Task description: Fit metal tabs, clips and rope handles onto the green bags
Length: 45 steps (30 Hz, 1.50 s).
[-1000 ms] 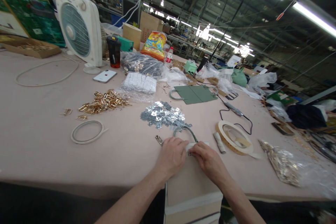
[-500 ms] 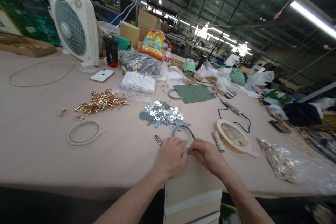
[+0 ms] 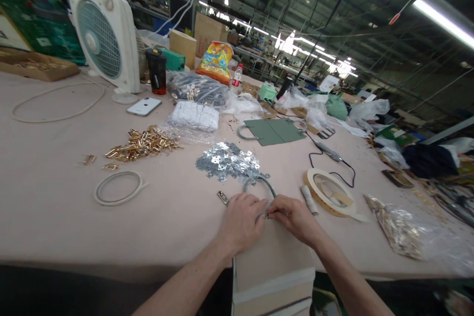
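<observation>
A beige bag panel (image 3: 274, 252) hangs over the table's front edge, with a grey-green loop handle (image 3: 267, 183) at its far end. My left hand (image 3: 242, 219) lies across the panel's left side near the handle, fingers bent together and gripping it. Against it, my right hand (image 3: 296, 217) is closed in a pinch by the handle's base. A tiny metal piece (image 3: 269, 216) shows at the right fingertips, partly hidden. Just beyond my left fingers lies a small metal clasp part (image 3: 222, 198). A heap of square metal plates (image 3: 229, 160) is further back.
Gold prong fittings (image 3: 144, 144) and a thin tape roll (image 3: 119, 188) lie left. A wide tape roll (image 3: 329, 192), a small wrapped roll (image 3: 309, 200) and a bag of metal parts (image 3: 396, 229) are right. Behind are a green bag panel (image 3: 276, 131), a phone (image 3: 144, 106) and a fan (image 3: 105, 34).
Both hands stay in nearly the same place on the panel. The right fingertips have shifted only slightly; the view has moved a little.
</observation>
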Tool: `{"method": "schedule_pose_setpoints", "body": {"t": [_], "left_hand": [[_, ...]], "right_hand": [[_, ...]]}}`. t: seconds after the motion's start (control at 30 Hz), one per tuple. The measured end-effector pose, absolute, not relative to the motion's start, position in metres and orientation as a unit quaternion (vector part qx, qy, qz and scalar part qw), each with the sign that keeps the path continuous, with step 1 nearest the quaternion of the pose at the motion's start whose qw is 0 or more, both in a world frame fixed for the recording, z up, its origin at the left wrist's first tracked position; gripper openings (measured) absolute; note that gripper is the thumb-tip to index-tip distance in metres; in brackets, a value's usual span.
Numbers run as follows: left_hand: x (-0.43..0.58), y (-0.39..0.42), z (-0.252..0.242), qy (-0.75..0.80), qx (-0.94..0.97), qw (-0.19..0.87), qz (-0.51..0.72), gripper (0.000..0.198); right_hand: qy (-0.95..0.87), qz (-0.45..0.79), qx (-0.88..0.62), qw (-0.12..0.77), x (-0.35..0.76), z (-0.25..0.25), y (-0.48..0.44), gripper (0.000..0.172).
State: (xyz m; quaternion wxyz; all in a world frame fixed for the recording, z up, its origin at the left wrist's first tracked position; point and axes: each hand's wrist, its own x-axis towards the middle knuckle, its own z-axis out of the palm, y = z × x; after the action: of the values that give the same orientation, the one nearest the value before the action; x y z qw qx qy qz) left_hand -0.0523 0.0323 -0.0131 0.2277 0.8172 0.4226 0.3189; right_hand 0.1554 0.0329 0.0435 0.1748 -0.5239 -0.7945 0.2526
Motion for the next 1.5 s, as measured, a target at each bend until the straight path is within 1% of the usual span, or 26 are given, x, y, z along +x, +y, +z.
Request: {"method": "schedule_pose_setpoints", "body": {"t": [0.2,0.4,0.47,0.6,0.67,0.77,0.83,0.97,1.07,1.17,1.27,1.37,1.5], "left_hand": [[-0.052,0.033,-0.013,0.424,0.817,0.226,0.318,0.038],[-0.049,0.032,-0.013,0.429,0.812,0.227,0.324,0.035],[-0.049,0.032,-0.012,0.432,0.810,0.227,0.324,0.034],[-0.048,0.032,-0.013,0.428,0.809,0.231,0.331,0.037],[-0.048,0.032,-0.015,0.423,0.803,0.243,0.343,0.038],[-0.052,0.033,-0.017,0.414,0.779,0.285,0.375,0.041],[-0.058,0.034,-0.017,0.399,0.753,0.332,0.405,0.044],[-0.071,0.038,-0.020,0.357,0.651,0.463,0.484,0.050],[-0.073,0.043,-0.025,0.329,0.518,0.565,0.551,0.064],[-0.072,0.048,-0.029,0.305,0.423,0.630,0.575,0.079],[-0.073,0.049,-0.030,0.300,0.374,0.653,0.586,0.081],[-0.078,0.048,-0.033,0.312,0.340,0.651,0.602,0.077],[-0.084,0.043,-0.040,0.339,0.358,0.617,0.613,0.058]], "right_hand": [[-0.805,0.218,-0.532,0.144,0.151,0.046,0.032,0.020],[-0.791,0.221,-0.555,0.131,0.150,0.046,0.033,0.020],[-0.783,0.229,-0.560,0.144,0.152,0.044,0.034,0.017],[-0.776,0.242,-0.548,0.197,0.157,0.037,0.031,0.009],[-0.784,0.234,-0.533,0.218,0.158,0.032,0.027,0.010],[-0.794,0.220,-0.515,0.238,0.160,0.027,0.020,0.015],[-0.790,0.218,-0.513,0.256,0.161,0.025,0.016,0.017],[-0.738,0.188,-0.546,0.350,0.154,0.026,0.003,0.022],[-0.693,0.184,-0.572,0.398,0.134,0.030,-0.013,0.023],[-0.696,0.229,-0.559,0.387,0.103,0.032,-0.027,0.021],[-0.708,0.242,-0.548,0.375,0.075,0.027,-0.032,0.020],[-0.706,0.220,-0.576,0.349,0.058,0.018,-0.032,0.019],[-0.683,0.130,-0.659,0.286,0.044,0.007,-0.032,0.019]]}}
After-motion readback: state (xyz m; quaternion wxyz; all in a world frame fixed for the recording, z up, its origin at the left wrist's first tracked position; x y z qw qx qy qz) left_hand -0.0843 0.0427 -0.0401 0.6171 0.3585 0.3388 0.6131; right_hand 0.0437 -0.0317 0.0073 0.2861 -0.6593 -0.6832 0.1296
